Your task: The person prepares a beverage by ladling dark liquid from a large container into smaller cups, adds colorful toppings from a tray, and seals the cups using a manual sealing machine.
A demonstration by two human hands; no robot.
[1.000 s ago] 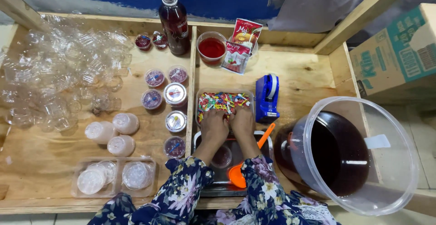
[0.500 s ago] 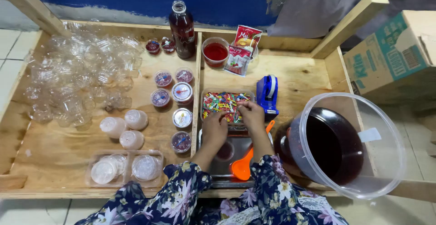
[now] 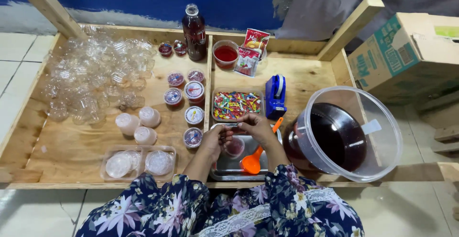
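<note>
Two hands meet over a metal tray (image 3: 224, 172) on a low plywood platform w/ raised wooden edges, blue wall behind, pale tiles either side. Left hand (image 3: 213, 140) and right hand (image 3: 256, 126) are both pinched narrow, fingertips nearly touching on something tiny; can't tell what it is. Just under them sits a small cup (image 3: 234, 147) of red jelly in the tray, an orange scoop (image 3: 253, 160) beside it. Right past the fingertips is a box of coloured bits (image 3: 237, 105); too small to say what kind. Tape dispenser (image 3: 276, 93) sits near the right hand; a big tub (image 3: 348, 132) of dark liquid crowds that side. Left of the left hand: a column of filled, lidded cups (image 3: 193, 115), a divider rail between. Wrists hidden by floral sleeves. Bare wood opens beyond the dispenser; clear empty cups (image 3: 93, 86) pile far left.
</note>
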